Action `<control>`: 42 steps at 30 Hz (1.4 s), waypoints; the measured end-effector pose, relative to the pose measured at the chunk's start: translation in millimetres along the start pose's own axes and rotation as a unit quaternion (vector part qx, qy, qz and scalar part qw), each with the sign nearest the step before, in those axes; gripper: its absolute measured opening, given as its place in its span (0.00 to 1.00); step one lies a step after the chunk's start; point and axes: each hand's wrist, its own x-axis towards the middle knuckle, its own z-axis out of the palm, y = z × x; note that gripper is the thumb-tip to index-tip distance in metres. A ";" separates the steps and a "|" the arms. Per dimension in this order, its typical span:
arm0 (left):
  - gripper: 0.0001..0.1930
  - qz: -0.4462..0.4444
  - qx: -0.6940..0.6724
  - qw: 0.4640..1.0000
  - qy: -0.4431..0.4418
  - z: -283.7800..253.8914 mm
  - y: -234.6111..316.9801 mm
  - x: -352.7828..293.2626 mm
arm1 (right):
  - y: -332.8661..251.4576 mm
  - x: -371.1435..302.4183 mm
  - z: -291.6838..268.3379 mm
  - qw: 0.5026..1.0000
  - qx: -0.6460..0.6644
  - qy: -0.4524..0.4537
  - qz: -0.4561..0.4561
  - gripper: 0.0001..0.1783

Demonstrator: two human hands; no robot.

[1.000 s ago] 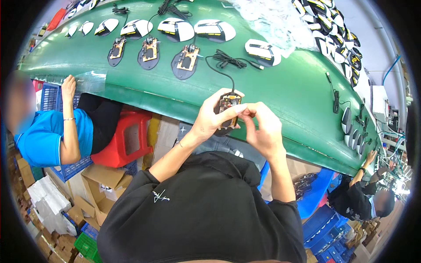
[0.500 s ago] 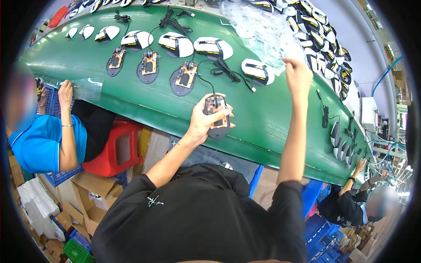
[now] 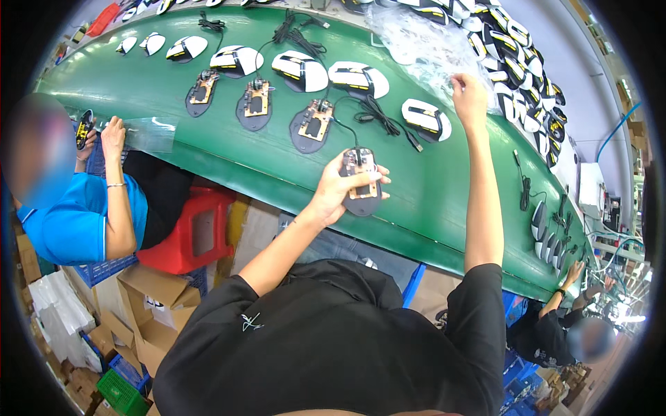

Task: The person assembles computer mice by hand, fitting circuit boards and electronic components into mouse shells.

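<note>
Gripping an open mouse base [image 3: 361,184] with its circuit board exposed, the left hand [image 3: 340,191] has its fingers [image 3: 371,179] wrapped across the part, holding it just above the near edge of the green desk [image 3: 444,201]. The right hand [image 3: 470,97] reaches far forward, fingers pinched at a heap of clear plastic bags [image 3: 416,45]. Three more open bases [image 3: 312,125] and several white mouse shells [image 3: 300,71] lie beyond. A co-worker in blue [image 3: 76,215] sits left.

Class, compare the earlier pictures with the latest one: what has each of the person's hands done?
The right hand let go of the black mouse base with its exposed circuit board and reached up to the clear plastic bag. The left hand still holds the base.
</note>
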 end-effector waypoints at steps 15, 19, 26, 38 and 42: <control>0.16 -0.009 -0.007 1.000 -0.010 -6.8 4.5 3.0 | 0.4 15.8 33.5 0.994 -0.088 -0.069 0.009 0.06; 0.16 -0.017 -0.025 0.999 -0.009 -8.4 5.6 1.5 | 0.9 22.6 35.7 0.983 -0.109 -0.149 0.008 0.07; 0.16 -0.022 -0.014 1.000 -0.002 -9.0 6.5 1.1 | 2.5 15.7 32.5 0.987 -0.118 -0.095 -0.045 0.08; 0.14 -0.025 -0.064 0.997 -0.032 -8.6 7.1 0.1 | -56.1 -93.0 -83.7 0.946 0.181 0.021 0.269 0.11; 0.17 0.052 -0.097 0.994 -0.017 13.6 8.7 2.0 | -129.6 -173.6 -86.1 0.817 0.442 -0.013 0.369 0.09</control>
